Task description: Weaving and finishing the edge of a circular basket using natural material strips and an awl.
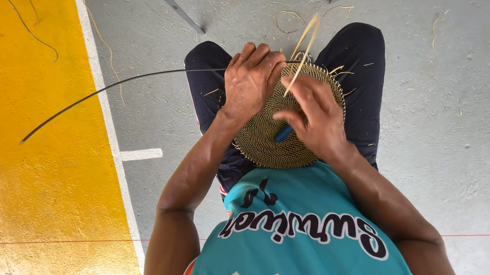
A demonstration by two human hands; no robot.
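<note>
Head view: left hand [250,80] clamps the woven disc [273,139] rim; right hand [309,116] apparently pinches a blue-handled tool [284,134].

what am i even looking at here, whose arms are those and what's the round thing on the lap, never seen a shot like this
There is no machine here: a person wears a camera on the head, and it looks straight down at their own arms, teal shirt and dark trousers. It is the only view.

The round thing is a flat woven disc, tightly coiled, resting on the lap. The left hand grips its far left edge from above. The right hand lies on top of the disc, pinching pale strips of weaving fibre that stick up past the rim, and holding a small blue tool under the palm; its exact kind cannot be told.

A long dark strand runs out to the left from the left hand's side of the disc. Below is a grey concrete floor with a yellow painted area, white lines and scattered fibre scraps.
</note>
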